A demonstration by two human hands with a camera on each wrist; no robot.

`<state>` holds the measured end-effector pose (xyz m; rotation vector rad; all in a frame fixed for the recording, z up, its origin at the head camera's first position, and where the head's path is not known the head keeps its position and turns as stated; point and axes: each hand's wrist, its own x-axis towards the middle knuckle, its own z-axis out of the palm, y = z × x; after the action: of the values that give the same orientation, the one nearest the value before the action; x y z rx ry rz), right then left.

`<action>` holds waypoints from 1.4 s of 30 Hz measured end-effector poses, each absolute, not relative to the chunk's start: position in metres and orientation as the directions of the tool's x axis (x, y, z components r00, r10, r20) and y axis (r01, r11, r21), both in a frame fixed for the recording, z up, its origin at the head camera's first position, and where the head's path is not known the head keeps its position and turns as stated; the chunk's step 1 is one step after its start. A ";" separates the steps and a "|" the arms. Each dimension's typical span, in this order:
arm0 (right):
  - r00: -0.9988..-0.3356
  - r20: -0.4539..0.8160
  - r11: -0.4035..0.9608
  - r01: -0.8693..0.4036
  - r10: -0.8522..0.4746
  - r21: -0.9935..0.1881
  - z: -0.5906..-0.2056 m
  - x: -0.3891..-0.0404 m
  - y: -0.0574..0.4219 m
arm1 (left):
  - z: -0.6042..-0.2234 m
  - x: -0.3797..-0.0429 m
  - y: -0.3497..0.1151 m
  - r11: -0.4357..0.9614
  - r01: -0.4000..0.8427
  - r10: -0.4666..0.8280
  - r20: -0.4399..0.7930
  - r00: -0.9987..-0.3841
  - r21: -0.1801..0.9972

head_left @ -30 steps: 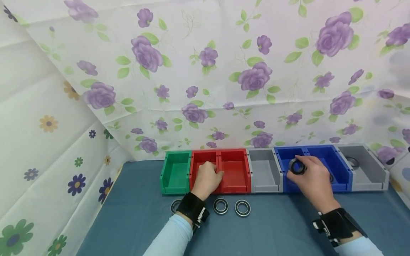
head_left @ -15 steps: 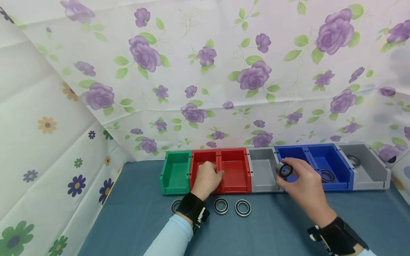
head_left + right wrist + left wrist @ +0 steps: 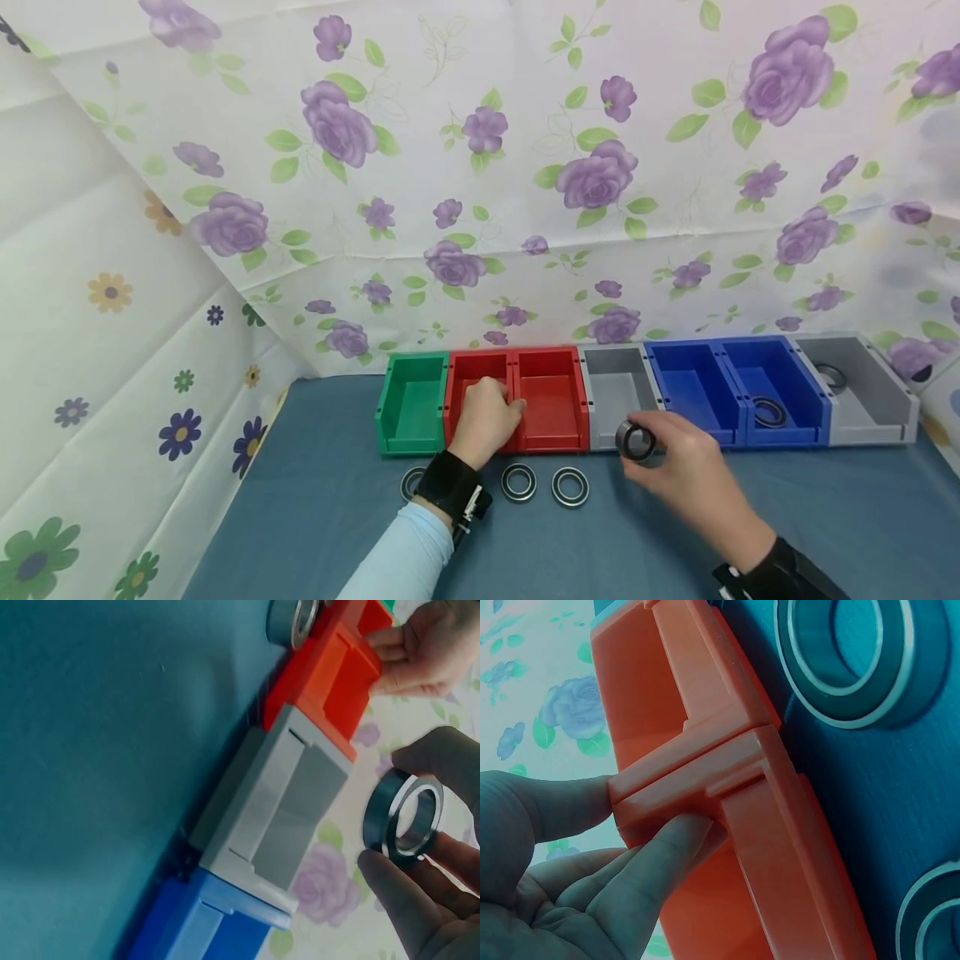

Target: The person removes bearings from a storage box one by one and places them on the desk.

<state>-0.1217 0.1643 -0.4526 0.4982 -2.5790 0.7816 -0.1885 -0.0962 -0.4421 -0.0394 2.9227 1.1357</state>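
Observation:
My left hand [image 3: 486, 421] pinches the shared wall of two red bins [image 3: 551, 404]; in the left wrist view the thumb [image 3: 570, 806] lies on one side, the fingers [image 3: 649, 874] on the other. Between thumb and fingertips, my right hand [image 3: 693, 471] holds a ball bearing [image 3: 381, 808] on edge, in front of the left grey bin [image 3: 611, 392]. On the table before the bins lie a bearing [image 3: 506, 484], another bearing [image 3: 558, 489] to its right, and a third bearing [image 3: 407, 483] partly hidden by the left wrist.
A row of bins runs along the floral backdrop: green bin [image 3: 414, 400] at left, then red, grey, two joined blue bins [image 3: 693, 392] and a right grey bin [image 3: 873, 396]. One bearing [image 3: 782, 412] sits in the right blue bin, another bearing [image 3: 842, 379] in the right grey bin.
My right hand has carried the bearing left and toward the front, from over the blue bins to the left grey bin's front. My left hand stays at the red bins.

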 end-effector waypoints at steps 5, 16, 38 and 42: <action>-0.905 0.318 0.796 -0.405 -0.281 -0.449 -0.465 -0.119 0.161 | -0.443 -0.189 -0.096 0.731 -0.033 -0.020 -0.027 -0.999 0.682; -0.941 0.118 0.831 -0.336 -0.318 -0.443 -0.486 -0.119 0.157 | -0.444 -0.187 -0.096 0.735 -0.034 -0.025 -0.022 -0.999 0.677; -0.939 -0.056 0.871 -0.291 -0.339 -0.397 -0.487 -0.125 0.149 | -0.442 -0.189 -0.096 0.742 -0.031 -0.025 -0.019 -1.000 0.670; -0.939 -0.037 0.873 -0.303 -0.341 -0.381 -0.488 -0.125 0.149 | -0.442 -0.189 -0.096 0.741 -0.027 -0.023 -0.015 -1.000 0.671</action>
<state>-0.1254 0.1488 -0.4884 0.5412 -3.1402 0.6123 -0.1887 -0.0964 -0.4420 -0.0420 2.9260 1.1275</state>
